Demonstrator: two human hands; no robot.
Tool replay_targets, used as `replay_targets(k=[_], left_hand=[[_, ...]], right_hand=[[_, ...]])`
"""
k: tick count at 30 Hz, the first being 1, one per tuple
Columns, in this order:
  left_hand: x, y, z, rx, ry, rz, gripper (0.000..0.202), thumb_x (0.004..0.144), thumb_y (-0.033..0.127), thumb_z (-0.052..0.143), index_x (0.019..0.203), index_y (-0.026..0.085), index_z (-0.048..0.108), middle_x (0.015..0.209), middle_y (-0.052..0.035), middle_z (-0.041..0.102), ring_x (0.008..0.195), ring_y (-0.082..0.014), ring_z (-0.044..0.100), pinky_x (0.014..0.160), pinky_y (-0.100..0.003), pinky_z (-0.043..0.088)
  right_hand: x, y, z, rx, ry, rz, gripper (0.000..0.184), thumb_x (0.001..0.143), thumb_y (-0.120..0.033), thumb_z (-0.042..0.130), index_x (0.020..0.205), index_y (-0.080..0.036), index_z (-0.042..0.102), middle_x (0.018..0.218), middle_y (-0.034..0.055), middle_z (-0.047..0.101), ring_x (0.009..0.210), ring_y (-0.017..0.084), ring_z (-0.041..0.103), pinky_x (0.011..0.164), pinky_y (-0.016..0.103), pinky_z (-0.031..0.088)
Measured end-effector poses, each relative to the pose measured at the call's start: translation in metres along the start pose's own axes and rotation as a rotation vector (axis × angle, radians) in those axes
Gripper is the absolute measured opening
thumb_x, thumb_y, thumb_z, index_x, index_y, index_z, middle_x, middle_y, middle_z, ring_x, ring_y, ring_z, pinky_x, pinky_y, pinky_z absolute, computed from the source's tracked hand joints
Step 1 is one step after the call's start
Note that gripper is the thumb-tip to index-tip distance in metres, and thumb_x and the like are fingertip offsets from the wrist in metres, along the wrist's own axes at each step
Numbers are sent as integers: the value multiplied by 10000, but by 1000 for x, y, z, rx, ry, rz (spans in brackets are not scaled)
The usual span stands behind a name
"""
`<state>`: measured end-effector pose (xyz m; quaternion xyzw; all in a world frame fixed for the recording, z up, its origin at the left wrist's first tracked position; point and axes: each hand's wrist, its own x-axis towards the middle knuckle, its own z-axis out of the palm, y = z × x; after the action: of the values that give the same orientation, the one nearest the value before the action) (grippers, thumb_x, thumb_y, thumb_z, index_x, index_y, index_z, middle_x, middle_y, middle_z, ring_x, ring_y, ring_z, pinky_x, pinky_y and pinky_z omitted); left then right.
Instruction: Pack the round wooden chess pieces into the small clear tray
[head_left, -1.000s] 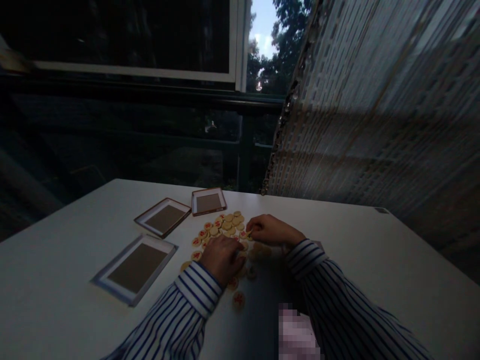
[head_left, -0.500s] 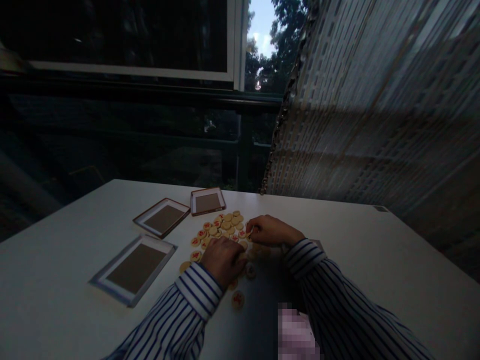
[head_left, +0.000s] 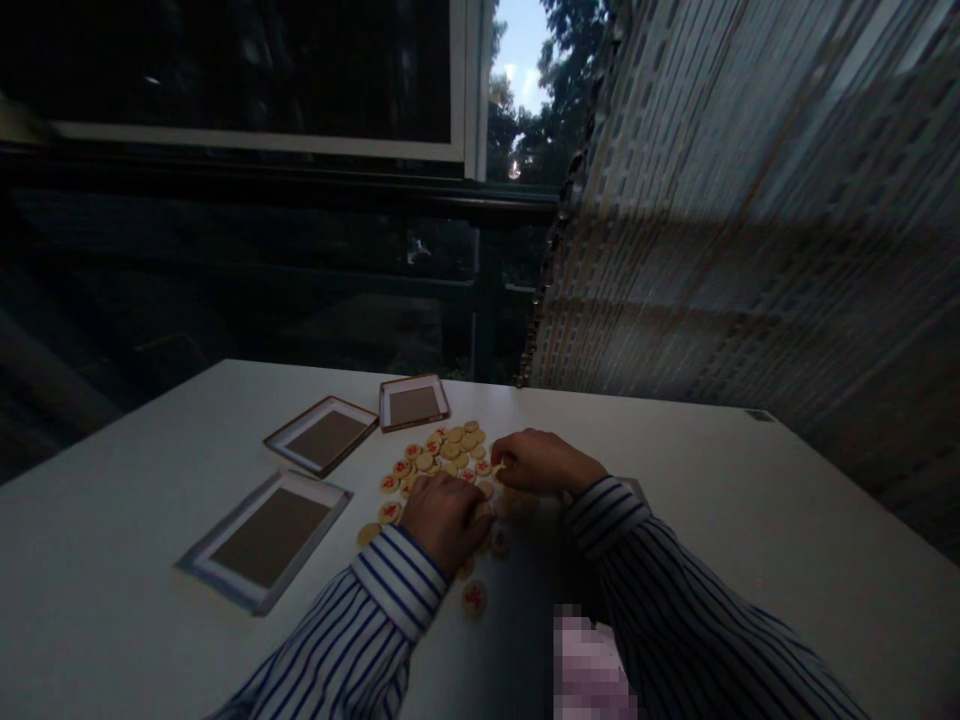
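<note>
Curtain [head_left: 720,250] hanging beyond worktop [head_left: 750,520]. Left hand [head_left: 442,513] blocking part of disc pile [head_left: 450,451] mid-worktop, fingers half curled; can't tell if gripping. Right hand [head_left: 545,461] curling nearly closed, pinching disc [head_left: 498,470]. Pale object [head_left: 635,487] hiding behind right cuff [head_left: 609,515]. Three trays [head_left: 328,439] lying left of and behind pile, brown bottoms showing.

fingers [head_left: 501,462] at round pieces [head_left: 449,451] on white table [head_left: 675,470]

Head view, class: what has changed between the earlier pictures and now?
The disc at the right hand, its dark-marked face visible at first, now looks tipped; whether it is gripped is unclear. The scene slid slightly left in view. Left hand, shallow trays and other discs stayed put.
</note>
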<state>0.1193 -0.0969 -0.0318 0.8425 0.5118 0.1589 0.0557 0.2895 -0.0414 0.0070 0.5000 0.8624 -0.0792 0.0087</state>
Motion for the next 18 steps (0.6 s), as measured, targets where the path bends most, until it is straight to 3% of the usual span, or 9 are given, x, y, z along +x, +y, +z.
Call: replay_targets(k=[14, 18], left_hand=[[3, 0, 1, -54, 31, -68, 215, 690, 295, 520, 858, 225, 634, 806, -36, 652, 828, -212, 535, 740, -344, 342], [3, -2, 1, -138, 94, -75, 235, 665, 296, 552, 866, 211, 639, 816, -45, 655, 830, -213, 544, 753, -344, 368]], right_hand=[[-2, -3, -3, -38, -65, -5, 287, 728, -326, 438, 920, -236, 632, 930, 58, 635, 824, 192, 567, 609, 243, 341], [-2, -6, -4, -52, -20, 24, 276, 756, -293, 408, 858, -204, 648, 882, 78, 645, 793, 189, 571, 604, 244, 336]])
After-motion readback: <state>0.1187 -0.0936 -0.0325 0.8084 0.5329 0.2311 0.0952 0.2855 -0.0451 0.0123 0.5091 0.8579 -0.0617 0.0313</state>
